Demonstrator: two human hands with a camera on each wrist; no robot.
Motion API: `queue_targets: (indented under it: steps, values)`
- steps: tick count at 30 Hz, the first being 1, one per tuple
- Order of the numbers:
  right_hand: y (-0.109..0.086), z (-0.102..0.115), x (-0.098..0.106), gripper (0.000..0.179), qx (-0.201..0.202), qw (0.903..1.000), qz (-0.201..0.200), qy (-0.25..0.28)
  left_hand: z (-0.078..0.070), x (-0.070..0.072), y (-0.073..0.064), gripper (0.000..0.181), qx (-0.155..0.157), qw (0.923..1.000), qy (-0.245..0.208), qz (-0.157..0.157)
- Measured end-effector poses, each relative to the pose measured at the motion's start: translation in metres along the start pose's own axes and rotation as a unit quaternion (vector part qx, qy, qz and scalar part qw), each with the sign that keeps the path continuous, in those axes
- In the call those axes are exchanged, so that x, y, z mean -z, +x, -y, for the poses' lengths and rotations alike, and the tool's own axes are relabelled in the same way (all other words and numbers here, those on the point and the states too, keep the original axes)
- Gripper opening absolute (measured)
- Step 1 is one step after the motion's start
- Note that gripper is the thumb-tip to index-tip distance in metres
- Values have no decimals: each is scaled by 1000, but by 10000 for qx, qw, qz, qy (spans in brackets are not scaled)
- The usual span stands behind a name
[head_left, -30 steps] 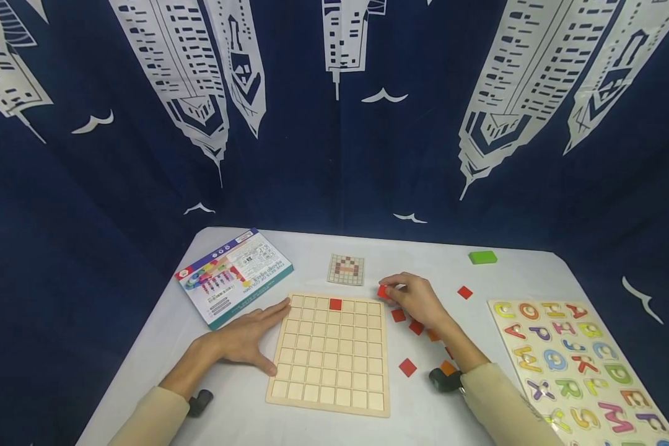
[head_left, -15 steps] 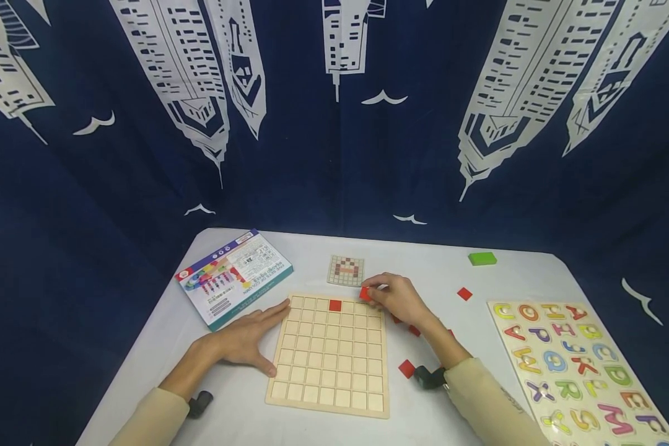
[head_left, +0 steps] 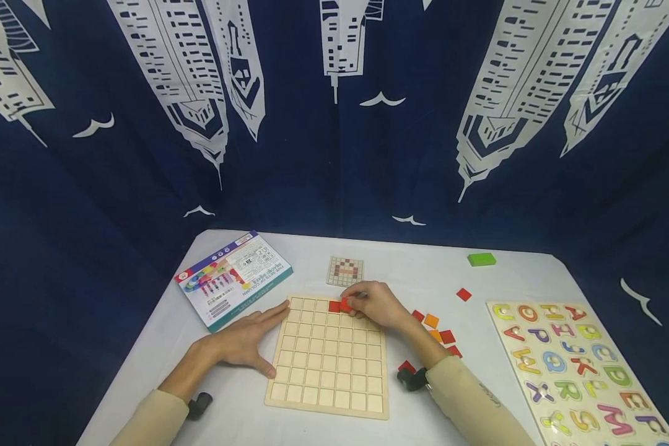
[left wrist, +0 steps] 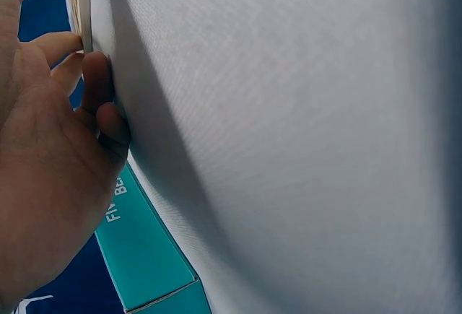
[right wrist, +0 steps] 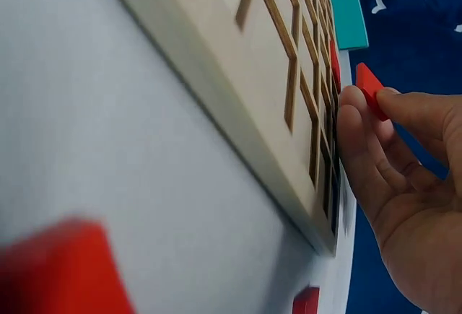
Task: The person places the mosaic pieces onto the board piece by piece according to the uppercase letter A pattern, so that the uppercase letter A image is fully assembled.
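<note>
Pinched in your right hand (head_left: pixel 378 305), a red tile (right wrist: pixel 369 89) hangs tilted over the far row of the grid board (head_left: pixel 319 377), just beside a seated red square (head_left: pixel 334 306); your left hand (head_left: pixel 248 337), fingers spread, touches the left edge; slanted release could leave the tile straddling cells

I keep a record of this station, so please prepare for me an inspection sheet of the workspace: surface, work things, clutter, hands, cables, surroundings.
Surface: white-covered table.
Job's things: wooden grid board, one placed red tile in its far row; pattern card beyond it; loose red and orange tiles to its right.
Clutter: printed box at left; green block and letter board at right.
Hands: left hand touches the grid board's left edge; right hand pinches another red tile above the grid board.
Cables: nothing seen.
Surroundings: dark blue cloth with white building and bird prints.
</note>
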State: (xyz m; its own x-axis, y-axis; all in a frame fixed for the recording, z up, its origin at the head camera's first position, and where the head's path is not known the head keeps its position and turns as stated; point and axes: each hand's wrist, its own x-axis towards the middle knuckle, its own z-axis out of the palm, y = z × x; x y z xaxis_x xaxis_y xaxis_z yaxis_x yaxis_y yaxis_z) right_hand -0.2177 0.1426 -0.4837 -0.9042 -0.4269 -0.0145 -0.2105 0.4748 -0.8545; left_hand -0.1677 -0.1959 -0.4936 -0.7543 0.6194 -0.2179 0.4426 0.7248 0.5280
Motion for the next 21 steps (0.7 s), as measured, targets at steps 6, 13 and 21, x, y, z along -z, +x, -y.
queue_targets:
  steps: [6, 13, 21]
  values:
    - [4, 8, -8, 18, 95, 9995, 294, 52, 1, 0, 1, 133, 30, 10000, 60, -4]
    - [8, 17, -20, 18, 266, 9983, 511, -5, 0, 0, 0, 132, -22, 10000, 38, 22]
    - [13, 21, -32, 17, 530, 9962, 576, -383, -1, 1, 0, 130, 4, 10000, -3, 70]
